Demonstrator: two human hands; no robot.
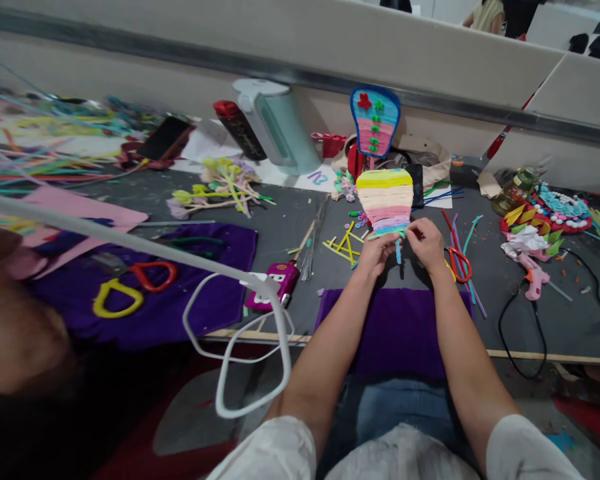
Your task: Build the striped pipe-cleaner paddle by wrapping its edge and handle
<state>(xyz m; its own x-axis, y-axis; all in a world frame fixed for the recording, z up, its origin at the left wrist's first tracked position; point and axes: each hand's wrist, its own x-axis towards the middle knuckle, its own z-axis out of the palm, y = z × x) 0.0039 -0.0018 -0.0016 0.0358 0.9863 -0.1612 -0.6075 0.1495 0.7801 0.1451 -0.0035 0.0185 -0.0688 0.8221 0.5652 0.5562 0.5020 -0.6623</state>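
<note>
A fan-shaped craft point(385, 193) with yellow, cream, pink and lilac bands is held over the grey table, its short blue stem pointing down. My left hand point(379, 252) is closed on its lower left edge. At the lower right edge, beside the stem, the fingers of my right hand point(427, 241) are pinched together; what lies between them is too small to make out. Behind stands a finished-looking blue and pink fan point(376, 123) with a red flower and green pieces. Yellow stem pieces point(349, 244) lie left of my left hand.
Red-handled scissors point(459, 264) lie right of my right hand, with a pink glue gun point(533, 276) and its black cord beyond. A purple cloth point(400, 330) hangs over the table edge. A kettle point(285, 130) stands behind. At left are a white cable point(180, 257) and another person's arm point(17, 313).
</note>
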